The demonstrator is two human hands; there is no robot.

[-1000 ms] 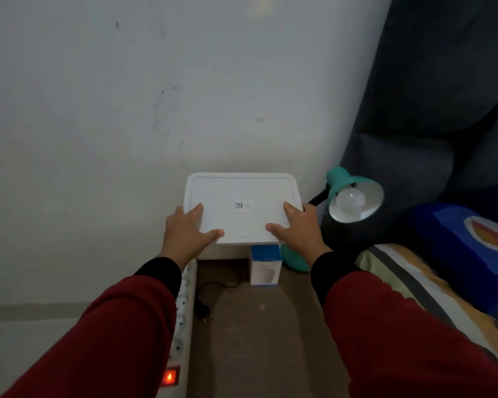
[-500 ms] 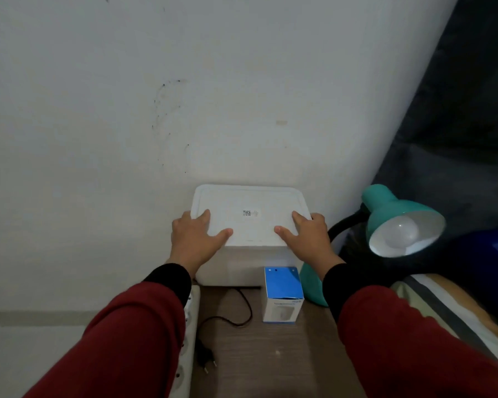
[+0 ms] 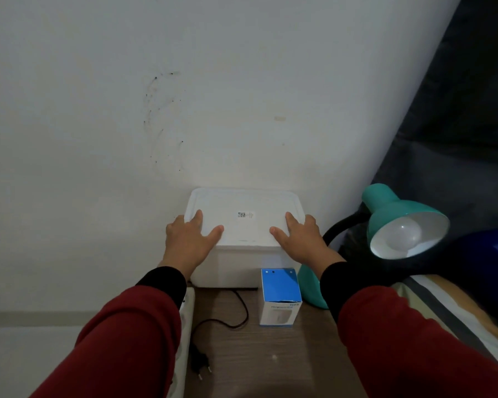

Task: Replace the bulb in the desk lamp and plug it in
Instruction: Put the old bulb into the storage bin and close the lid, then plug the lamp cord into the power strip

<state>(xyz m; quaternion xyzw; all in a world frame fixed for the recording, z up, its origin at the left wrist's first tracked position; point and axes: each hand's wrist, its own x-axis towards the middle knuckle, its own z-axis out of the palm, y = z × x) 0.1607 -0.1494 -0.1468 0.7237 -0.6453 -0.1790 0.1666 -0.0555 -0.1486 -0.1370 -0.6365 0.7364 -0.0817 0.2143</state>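
Both hands — left hand (image 3: 189, 242), right hand (image 3: 301, 241) — stay flat and spread, gripping nothing, on the white lidded plastic box (image 3: 243, 222), now set against the wall — the teal desk lamp (image 3: 397, 219) at right remains untouched, its black plug (image 3: 200, 366) loose.

Lamp base (image 3: 309, 288) partly behind right sleeve (image 3: 357, 285); box print (image 3: 281, 306) unreadable.

Open brown tabletop (image 3: 242, 354) is bounded by white lidded box (image 3: 243, 225) at the wall, blue carton (image 3: 281, 297) and teal lamp (image 3: 397, 216) rightward, power strip (image 3: 186, 326) leftward, and crossed by black cord (image 3: 227, 320).
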